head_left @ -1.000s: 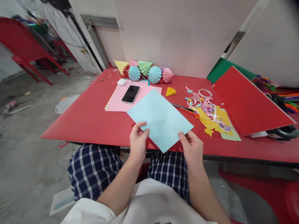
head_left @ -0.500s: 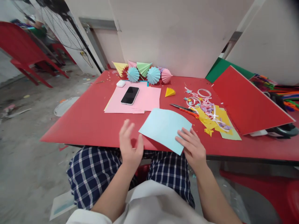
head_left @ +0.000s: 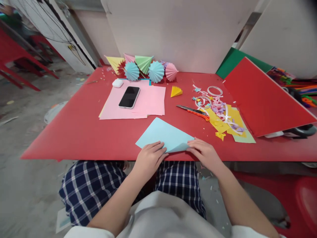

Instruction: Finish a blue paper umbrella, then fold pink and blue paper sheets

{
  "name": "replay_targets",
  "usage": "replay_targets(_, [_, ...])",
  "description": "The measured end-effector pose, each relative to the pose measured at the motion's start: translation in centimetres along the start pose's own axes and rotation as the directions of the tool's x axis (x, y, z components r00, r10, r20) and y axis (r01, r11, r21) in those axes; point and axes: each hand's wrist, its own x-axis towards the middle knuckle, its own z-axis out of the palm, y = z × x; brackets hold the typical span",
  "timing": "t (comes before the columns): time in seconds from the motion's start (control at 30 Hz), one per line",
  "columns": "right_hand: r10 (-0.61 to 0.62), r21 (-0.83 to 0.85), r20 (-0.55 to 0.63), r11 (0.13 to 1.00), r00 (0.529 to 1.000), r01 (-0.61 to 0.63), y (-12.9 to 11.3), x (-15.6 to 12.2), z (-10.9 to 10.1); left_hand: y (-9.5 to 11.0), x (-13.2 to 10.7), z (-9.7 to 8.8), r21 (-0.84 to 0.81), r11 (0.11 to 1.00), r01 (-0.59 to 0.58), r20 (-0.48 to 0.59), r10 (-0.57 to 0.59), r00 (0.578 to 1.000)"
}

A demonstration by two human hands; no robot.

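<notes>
A light blue sheet of paper (head_left: pixel 163 134) lies at the near edge of the red table (head_left: pixel 74 132), its near edge curled up in a fold. My left hand (head_left: pixel 151 157) pinches that near edge at the left, thumb below and fingers on top. At the right end, my right hand (head_left: pixel 201 150) grips the same sheet between thumb and fingers. Both hands are closed on the paper. Beyond it lie pink sheets (head_left: pixel 153 99), with a phone (head_left: pixel 129 97) on top. To the right rests an orange-handled utility knife (head_left: pixel 194 111).
Folded paper fans (head_left: pixel 156 72) stand along the wall, with a small yellow pleated piece (head_left: pixel 176 91) nearer. Tape rolls (head_left: pixel 215 91) and paper scraps (head_left: pixel 219 107) lie at the right, beside a propped red board (head_left: pixel 267 102). A white case (head_left: pixel 117 83) sits by the phone.
My left hand has come down from the air onto the blue paper. The sheet has turned and its near edge is now bent up between both hands. The view has shifted slightly.
</notes>
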Motion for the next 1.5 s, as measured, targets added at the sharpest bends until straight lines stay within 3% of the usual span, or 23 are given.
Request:
replay_targets(0.1, [0.171,-0.010,0.064,0.985,0.983,-0.170,-0.3,2.6,-0.6,0.3,0.7,-0.1,-0.053,0.991,0.122,-0.076,-0.126,0.989])
replay_targets(0.23, [0.262,-0.081,0.104,0.964,0.959,-0.254,-0.3,5.9,-0.8,0.8,1.5,-0.1,-0.077,0.940,0.333,-0.090,-0.339,0.936])
replay_targets(0.33, [0.286,-0.156,0.128,0.951,0.950,-0.265,-0.2,7.7,-0.5,1.1,1.9,-0.3,-0.159,0.900,0.407,-0.034,-0.417,0.908])
replay_targets(0.47, [0.270,-0.254,0.142,0.940,0.952,-0.228,0.1,8.8,0.1,1.2,1.9,-1.1,-0.284,0.861,0.422,0.080,-0.417,0.905])
replay_targets(0.57, [0.222,-0.301,0.119,0.937,0.968,-0.178,0.2,9.1,0.8,0.5,1.6,-1.7,-0.293,0.876,0.384,0.074,-0.379,0.922])
replay_targets(0.67, [0.177,-0.325,0.123,0.937,0.976,-0.129,0.3,9.2,1.3,-1.2,1.8,-2.0,-0.188,0.953,0.237,-0.009,-0.243,0.970])
replay_targets(0.73, [0.162,-0.337,0.123,0.935,0.979,-0.112,0.3,9.2,1.6,-2.6,2.2,-2.0,-0.118,0.989,0.086,0.069,-0.078,0.995])
replay_targets(0.83, [0.163,-0.363,0.108,0.925,0.981,-0.114,0.2,9.1,1.8,-4.0,2.8,-1.5,-0.069,0.995,-0.072,0.259,0.088,0.962])
replay_targets(0.93, [0.171,-0.383,0.090,0.915,0.981,-0.125,0.1,9.3,2.1,-4.2,2.9,-1.2,-0.019,0.998,-0.065,0.297,0.068,0.953])
replay_targets(1.23, [0.136,-0.342,0.141,0.936,0.981,-0.081,0.1,10.6,2.4,-1.7,2.0,-1.3,0.077,0.990,0.121,0.200,-0.134,0.970])
replay_targets(1.4, [0.070,-0.344,0.117,0.939,0.991,-0.026,0.5,10.3,2.7,-2.4,4.1,-2.8,0.123,0.991,0.045,0.186,-0.067,0.980])
replay_targets(1.5, [0.055,-0.361,0.107,0.933,0.993,-0.013,0.7,10.2,2.9,-2.5,5.7,-3.0,0.033,0.989,-0.146,0.239,0.134,0.962])
